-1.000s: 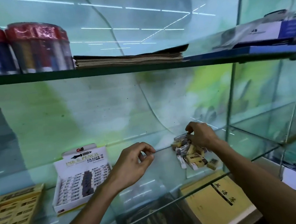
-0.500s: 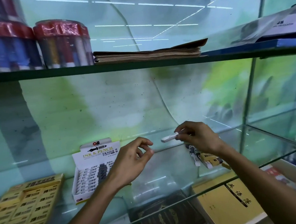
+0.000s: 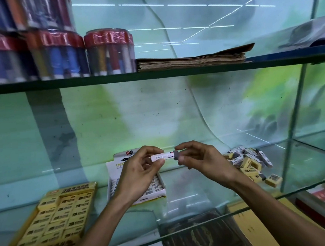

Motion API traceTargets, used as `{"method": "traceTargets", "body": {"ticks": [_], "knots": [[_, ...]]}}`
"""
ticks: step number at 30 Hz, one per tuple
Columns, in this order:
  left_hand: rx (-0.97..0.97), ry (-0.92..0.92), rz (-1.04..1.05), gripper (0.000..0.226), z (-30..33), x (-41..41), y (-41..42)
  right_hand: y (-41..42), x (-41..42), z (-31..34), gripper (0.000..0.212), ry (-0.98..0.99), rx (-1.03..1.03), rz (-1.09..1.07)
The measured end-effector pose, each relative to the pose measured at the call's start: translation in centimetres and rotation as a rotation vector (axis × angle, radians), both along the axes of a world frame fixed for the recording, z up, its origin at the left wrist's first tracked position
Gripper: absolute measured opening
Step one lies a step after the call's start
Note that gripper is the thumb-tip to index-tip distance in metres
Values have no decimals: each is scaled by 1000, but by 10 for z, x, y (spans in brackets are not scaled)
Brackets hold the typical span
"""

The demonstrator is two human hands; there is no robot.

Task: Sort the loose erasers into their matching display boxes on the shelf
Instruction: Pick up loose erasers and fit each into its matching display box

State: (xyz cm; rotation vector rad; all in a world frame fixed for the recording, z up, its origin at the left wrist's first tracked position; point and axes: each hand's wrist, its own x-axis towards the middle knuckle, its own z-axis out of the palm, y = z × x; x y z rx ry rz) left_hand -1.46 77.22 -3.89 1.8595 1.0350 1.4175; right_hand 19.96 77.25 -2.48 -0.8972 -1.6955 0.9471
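A long white and grey eraser (image 3: 165,156) is held level between both hands above the glass shelf (image 3: 186,211). My left hand (image 3: 138,174) pinches its white end and my right hand (image 3: 203,160) pinches its grey end. Right behind my left hand stands the white ink-and-pencil eraser display box (image 3: 154,191), partly hidden by that hand. A yellow display box (image 3: 49,219) filled with yellow erasers lies at the shelf's left. A heap of loose yellow and white erasers (image 3: 248,162) lies on the shelf to the right of my right hand.
The upper shelf (image 3: 153,74) carries shrink-wrapped bundles of pencils (image 3: 55,53) and a stack of brown paper (image 3: 193,59). A glass divider (image 3: 294,122) closes the compartment on the right. Below the shelf lie a dark book (image 3: 200,238) and a yellow box (image 3: 249,227).
My right hand lifted a white and grey eraser from the heap and carried it left. My left hand rose and took hold of its other end. The view has shifted right.
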Motion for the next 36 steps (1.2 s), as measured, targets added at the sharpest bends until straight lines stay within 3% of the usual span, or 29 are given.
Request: {"method": "traceTargets", "body": {"ticks": [7, 15, 28, 36], "knots": [[43, 83, 91, 21, 3, -15, -10, 2, -18, -5, 11, 33, -2, -11], [271, 528, 175, 10, 24, -45, -5, 11, -44, -4, 7, -35, 62, -2], [245, 987, 521, 18, -1, -91, 17, 37, -28, -32, 10, -532, 177, -216], [219, 993, 642, 13, -3, -86, 16, 43, -13, -38, 9, -638, 165, -212]]}}
